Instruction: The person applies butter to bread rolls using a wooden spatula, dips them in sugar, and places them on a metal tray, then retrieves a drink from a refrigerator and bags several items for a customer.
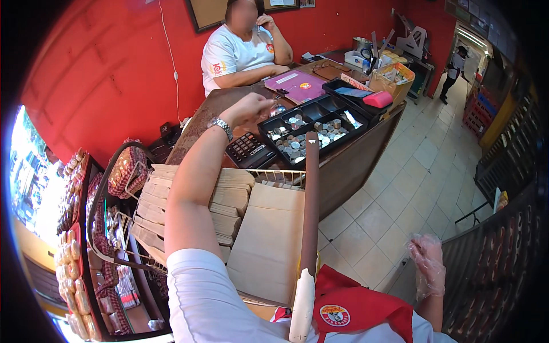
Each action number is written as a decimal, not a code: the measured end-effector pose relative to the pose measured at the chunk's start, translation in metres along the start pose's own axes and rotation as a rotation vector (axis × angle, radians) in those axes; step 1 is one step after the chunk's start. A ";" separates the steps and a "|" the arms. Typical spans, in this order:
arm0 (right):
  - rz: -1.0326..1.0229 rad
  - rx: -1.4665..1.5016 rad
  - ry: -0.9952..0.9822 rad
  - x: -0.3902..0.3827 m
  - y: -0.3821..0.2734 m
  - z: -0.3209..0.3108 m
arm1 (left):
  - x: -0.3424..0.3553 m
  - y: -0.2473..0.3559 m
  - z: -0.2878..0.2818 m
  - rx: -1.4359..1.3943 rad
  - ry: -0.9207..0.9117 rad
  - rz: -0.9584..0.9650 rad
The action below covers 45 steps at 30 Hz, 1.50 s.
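Note:
My left hand [248, 108], with a metal watch [220, 127] on its wrist, reaches over the desk beside the upper left corner of a black coin tray [264, 129]. Its fingers are curled closed, and what they hold, if anything, is hidden. A small shiny item [278, 108] shows just past the fingertips. Coins [297, 144] fill several compartments of the tray. Below the wrist lies a black calculator [250, 150]. My right hand [426, 260], in a clear plastic glove, hangs low at the right, away from the desk; its fingers are curled in with nothing visible in them.
Under my left arm stands a wire basket [280, 172] of brown paper bags [269, 228], next to a brown post [311, 194]. Across the desk [200, 128] sits a person in white [237, 54]. A purple folder [294, 86] and a yellow box [394, 80] lie beyond. Bread shelves [71, 274] stand left.

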State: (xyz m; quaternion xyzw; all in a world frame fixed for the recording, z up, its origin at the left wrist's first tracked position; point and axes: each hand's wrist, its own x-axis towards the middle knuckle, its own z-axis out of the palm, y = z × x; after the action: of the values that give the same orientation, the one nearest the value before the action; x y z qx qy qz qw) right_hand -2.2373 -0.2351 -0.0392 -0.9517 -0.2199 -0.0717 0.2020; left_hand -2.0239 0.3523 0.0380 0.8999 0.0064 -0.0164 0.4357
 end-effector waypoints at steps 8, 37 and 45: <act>0.030 -0.013 -0.016 0.002 -0.003 0.000 | 0.006 -0.004 0.006 0.028 -0.075 -0.074; -0.051 0.074 0.009 -0.007 -0.008 -0.015 | 0.017 -0.015 0.052 0.831 -0.105 0.382; -0.138 0.239 0.049 0.002 0.016 -0.032 | -0.100 0.040 -0.016 0.236 0.326 0.311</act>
State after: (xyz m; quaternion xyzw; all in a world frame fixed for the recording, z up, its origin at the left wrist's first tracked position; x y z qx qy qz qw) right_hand -2.2293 -0.2609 -0.0152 -0.9014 -0.2870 -0.0820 0.3138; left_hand -2.1228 0.3404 0.0831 0.9254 -0.0638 0.1956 0.3182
